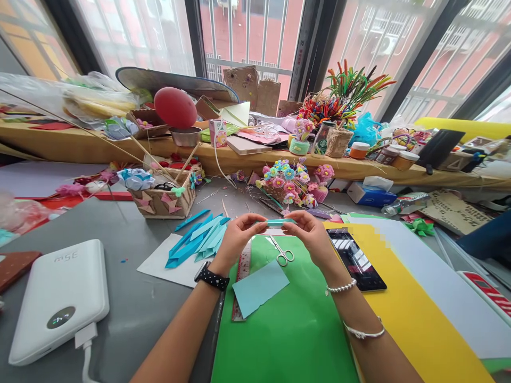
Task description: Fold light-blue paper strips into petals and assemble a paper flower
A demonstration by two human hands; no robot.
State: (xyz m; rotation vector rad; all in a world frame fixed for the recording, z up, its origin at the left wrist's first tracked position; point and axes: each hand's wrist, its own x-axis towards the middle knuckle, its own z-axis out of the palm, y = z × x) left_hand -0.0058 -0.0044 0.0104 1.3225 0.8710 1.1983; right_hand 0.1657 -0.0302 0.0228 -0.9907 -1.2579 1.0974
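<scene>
A narrow teal paper strip (280,222) is stretched between both my hands above the desk. My left hand (236,238) pinches its left end with fingers closed, and my right hand (310,235) pinches the right end. Below them lie small scissors (282,253), a ruler (241,276) and a light blue paper piece (260,286) on a green sheet (287,330). A pile of folded blue paper strips (199,236) rests on white paper to the left of my left hand.
A white power bank (59,298) with a cable lies at front left. A phone (355,260) rests on a yellow sheet (415,330) at right. A woven basket (163,199), paper flower bouquets (287,183) and craft clutter crowd the wooden sill (80,146) behind.
</scene>
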